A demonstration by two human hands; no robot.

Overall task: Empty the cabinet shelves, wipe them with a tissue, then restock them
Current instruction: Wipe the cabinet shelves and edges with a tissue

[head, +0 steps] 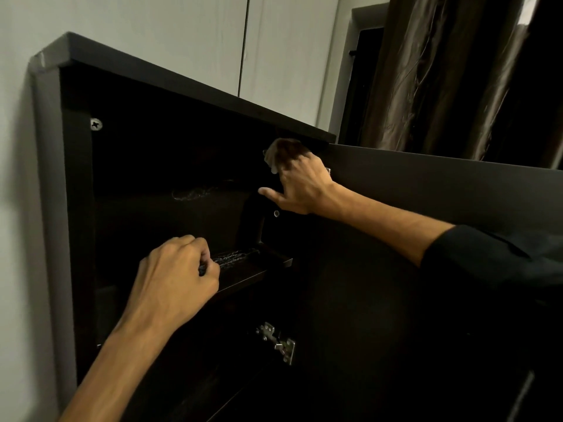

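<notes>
A dark wall cabinet [51, 153] stands with its door [426, 190] swung out to the right. My right hand [300, 185] reaches into the upper right corner and holds a crumpled tissue [274, 155] against the inside, just under the top panel. My left hand [179, 275] is curled into a fist at the front edge of the middle shelf [243, 269]; whether it holds anything is hidden. The upper compartment looks bare and very dark. Pale scuff marks show on the back panel and on the shelf.
A metal hinge [278, 342] sits on the right inner side below the shelf. A screw head [96, 124] shows at the upper left inside. Brown curtains [441, 74] hang at the right behind the door. A white wall is behind the cabinet.
</notes>
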